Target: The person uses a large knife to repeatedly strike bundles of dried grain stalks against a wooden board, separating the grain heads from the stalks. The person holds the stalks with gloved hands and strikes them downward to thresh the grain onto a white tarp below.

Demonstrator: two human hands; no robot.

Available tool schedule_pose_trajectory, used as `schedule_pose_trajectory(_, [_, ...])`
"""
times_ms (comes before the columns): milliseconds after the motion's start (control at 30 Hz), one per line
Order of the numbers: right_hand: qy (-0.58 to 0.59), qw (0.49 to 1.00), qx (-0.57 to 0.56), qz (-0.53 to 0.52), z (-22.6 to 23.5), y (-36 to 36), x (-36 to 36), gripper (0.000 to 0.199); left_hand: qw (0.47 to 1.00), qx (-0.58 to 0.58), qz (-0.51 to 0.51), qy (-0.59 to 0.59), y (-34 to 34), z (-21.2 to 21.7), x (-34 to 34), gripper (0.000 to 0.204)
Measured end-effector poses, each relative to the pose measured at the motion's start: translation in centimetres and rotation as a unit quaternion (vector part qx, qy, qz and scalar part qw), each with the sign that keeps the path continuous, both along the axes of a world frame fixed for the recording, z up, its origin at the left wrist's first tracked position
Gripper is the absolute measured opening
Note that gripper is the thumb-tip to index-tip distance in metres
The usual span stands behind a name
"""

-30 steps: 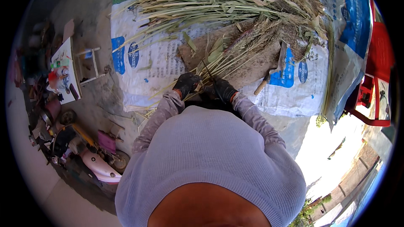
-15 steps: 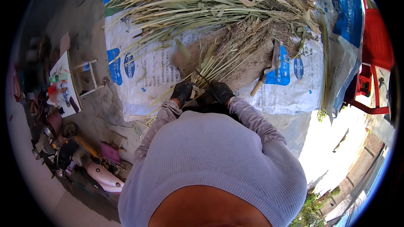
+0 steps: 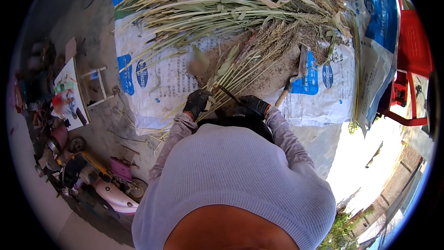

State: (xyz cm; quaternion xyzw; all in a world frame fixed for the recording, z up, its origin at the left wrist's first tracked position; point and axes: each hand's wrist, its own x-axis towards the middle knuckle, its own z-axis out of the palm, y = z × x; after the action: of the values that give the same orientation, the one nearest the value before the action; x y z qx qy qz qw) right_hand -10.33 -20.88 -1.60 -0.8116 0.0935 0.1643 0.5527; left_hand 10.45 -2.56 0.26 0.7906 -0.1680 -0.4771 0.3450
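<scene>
Both hands wear black gloves. My left hand is closed round the lower ends of a small bundle of pale seed-headed stalks, which look like broomcorn. My right hand is closed, close to my body, on one end of a narrow dark strip. That strip slants up to the bundle by my left hand; whether it is a strap or a blade I cannot tell. Under the bundle lies a brown, dusty slab, strewn with seeds. To the right rests a tool with a wooden handle and a dark metal blade.
A large heap of stalks covers the far side of white and blue sacking. A red chair stands at the right. On the left are a small white frame, a littered board and a pink two-wheeler.
My right hand has moved right, away from my left hand, and more of the dark strip shows between them. My left hand has shifted slightly left and still grips the stalks.
</scene>
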Motion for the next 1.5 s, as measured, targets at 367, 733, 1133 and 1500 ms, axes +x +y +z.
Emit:
schedule_pose_trajectory(367, [0.018, 0.813, 0.307, -0.495, 0.6, -0.1, 4.2, 0.027, 0.991, -0.118, -0.061, -0.019, 1.3, -2.9, -1.4, 0.018])
schedule_pose_trajectory(733, [0.067, 0.86, -0.034, -0.504, -5.3, 1.7, 7.6, 0.017, 0.987, -0.044, 0.086, 0.131, 1.8, 4.5, -0.2, 0.015])
schedule_pose_trajectory(1133, [0.052, 0.769, -0.27, -0.577, -3.3, -0.7, 3.5, 0.031, 0.688, -0.089, 0.718, -0.049, 33.5, 1.9, 6.2, 0.025])
schedule_pose_trajectory(1500, [0.042, 0.823, 0.054, -0.564, -1.0, 1.7, 4.7, 0.034, 0.706, 0.482, 0.164, -0.492, 37.7, -9.2, 3.9, 0.026])
